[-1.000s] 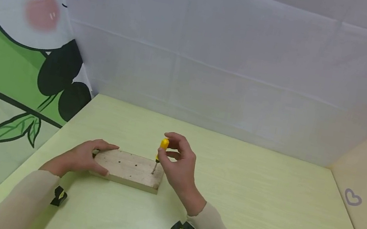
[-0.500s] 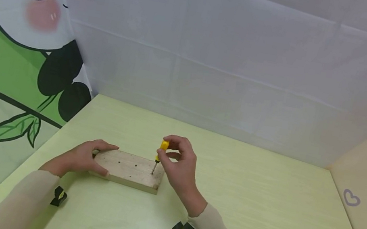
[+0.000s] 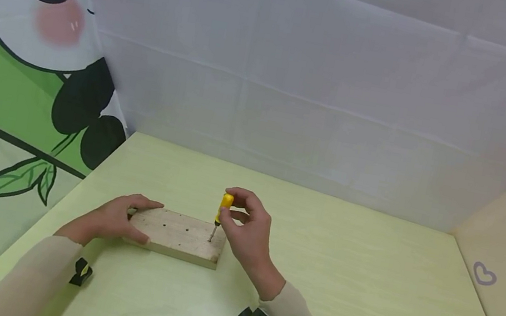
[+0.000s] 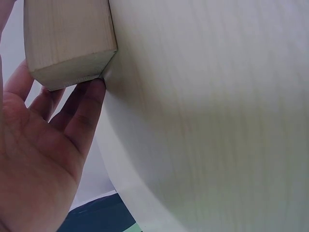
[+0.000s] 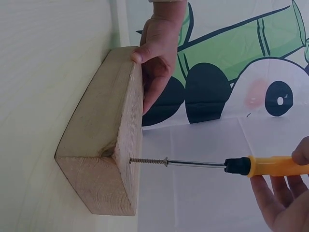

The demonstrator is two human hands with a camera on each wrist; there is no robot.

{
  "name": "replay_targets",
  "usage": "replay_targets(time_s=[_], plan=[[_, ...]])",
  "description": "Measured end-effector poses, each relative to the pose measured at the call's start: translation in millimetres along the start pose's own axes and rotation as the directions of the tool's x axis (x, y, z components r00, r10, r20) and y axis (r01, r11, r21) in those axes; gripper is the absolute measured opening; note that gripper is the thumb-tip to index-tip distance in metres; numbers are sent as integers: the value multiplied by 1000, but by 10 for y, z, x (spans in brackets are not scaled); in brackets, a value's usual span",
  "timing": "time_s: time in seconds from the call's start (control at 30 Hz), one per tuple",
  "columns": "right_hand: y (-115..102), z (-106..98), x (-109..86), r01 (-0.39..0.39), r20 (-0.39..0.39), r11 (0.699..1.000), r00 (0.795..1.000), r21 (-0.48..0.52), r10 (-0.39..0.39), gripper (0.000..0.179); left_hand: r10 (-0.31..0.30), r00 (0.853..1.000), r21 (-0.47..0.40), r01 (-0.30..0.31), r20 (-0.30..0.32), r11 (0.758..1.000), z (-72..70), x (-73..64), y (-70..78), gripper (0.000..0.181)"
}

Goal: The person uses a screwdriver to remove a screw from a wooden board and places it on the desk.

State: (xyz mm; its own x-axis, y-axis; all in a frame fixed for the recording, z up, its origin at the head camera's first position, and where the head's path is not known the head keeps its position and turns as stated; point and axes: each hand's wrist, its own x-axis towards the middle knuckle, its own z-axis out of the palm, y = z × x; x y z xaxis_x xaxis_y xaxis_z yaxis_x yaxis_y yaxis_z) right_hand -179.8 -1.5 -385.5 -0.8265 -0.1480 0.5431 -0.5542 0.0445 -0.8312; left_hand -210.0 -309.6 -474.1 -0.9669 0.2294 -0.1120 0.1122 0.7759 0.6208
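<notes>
Nearest, the right hand (image 3: pixel 249 232) pinches the yellow handle of a screwdriver (image 3: pixel 224 209) between thumb and fingers, its shaft leaning only slightly, while the left hand (image 3: pixel 112 218) grips the left end of the wooden block (image 3: pixel 170 235), thumb on the near edge and fingers round the far side. The work seems barely begun: in the right wrist view the screw (image 5: pixel 148 161) has its tip at the wood, held in line with the driver, and nearly all its thread stands outside, so most of the driving looks left to do. The wooden block lies flat, left of centre on the pale tabletop (image 3: pixel 364 274), the screw near its right end. It is thick and pale, with curved growth rings on the end grain and a dark knot at the near right corner. Small dark spots (image 3: pixel 187 229) dot its upper face (holes or sunken heads, I cannot tell which). Farther back hangs a creased white cloth (image 3: pixel 345 95), with a cartoon panda print (image 3: pixel 60 22) on the left.
</notes>
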Motion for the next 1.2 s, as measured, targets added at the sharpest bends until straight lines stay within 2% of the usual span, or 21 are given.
replay_targets(time_s=[0.2,0.4,0.67,0.8,1.0,1.2], plan=[[42,7,-4,11,-1,1000,1000,13,-11,29,18,1000,-3,-18,0,1000,3,5,-19,87],[280,20,8,32,-8,999,999,22,-32,31,45,999,-10,-45,-4,999,3,17,-28,86],[382,13,11,56,-5,998,998,33,-55,30,48,999,44,-47,-25,998,27,4,-46,82],[320,12,11,39,-12,999,999,25,-39,30,52,998,37,-51,-23,998,32,-5,-41,82],[71,-5,6,27,-6,1000,1000,10,-27,27,58,998,24,-58,-27,998,55,-14,-37,81],[-4,-6,5,4,6,1000,1000,25,-4,26,66,997,38,-65,-40,997,39,-29,-7,81]])
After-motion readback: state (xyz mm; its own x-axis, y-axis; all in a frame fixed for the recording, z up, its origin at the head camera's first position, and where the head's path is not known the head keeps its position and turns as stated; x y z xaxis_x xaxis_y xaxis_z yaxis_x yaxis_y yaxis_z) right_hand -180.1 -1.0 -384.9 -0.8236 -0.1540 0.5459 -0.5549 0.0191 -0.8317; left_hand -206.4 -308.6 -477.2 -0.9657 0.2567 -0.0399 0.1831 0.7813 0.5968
